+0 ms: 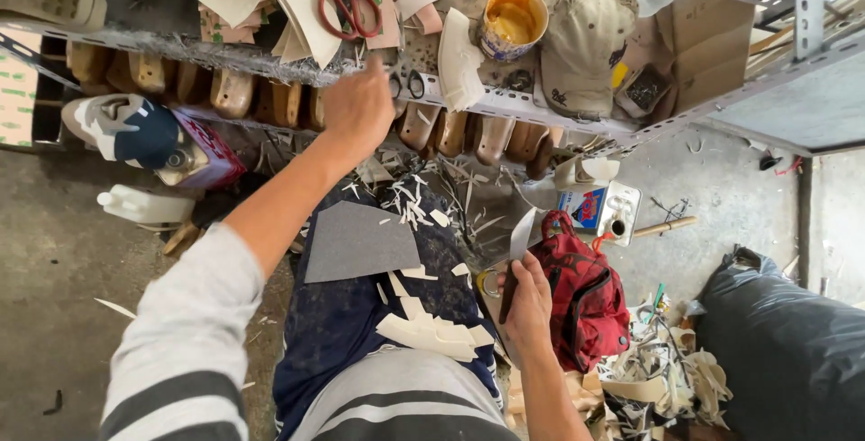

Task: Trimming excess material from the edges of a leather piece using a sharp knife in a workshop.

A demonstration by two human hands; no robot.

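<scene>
Left hand (358,109) up at twelve o'clock, fingers curled, fingertip touching the edge of the metal shelf (541,109) just below the red-handled scissors (347,4); pinching something there or not, cannot tell. Right hand (527,301) low at five o'clock, wrapped around a knife (517,252), blade pointing up. Grey sheet (360,243) lying flat on the lap, pale offcuts (428,328) scattered beside it. Looks like a pause mid-cutting, fetching from the shelf. Next move calls for a careful reach, blade kept clear of the lap.
</scene>
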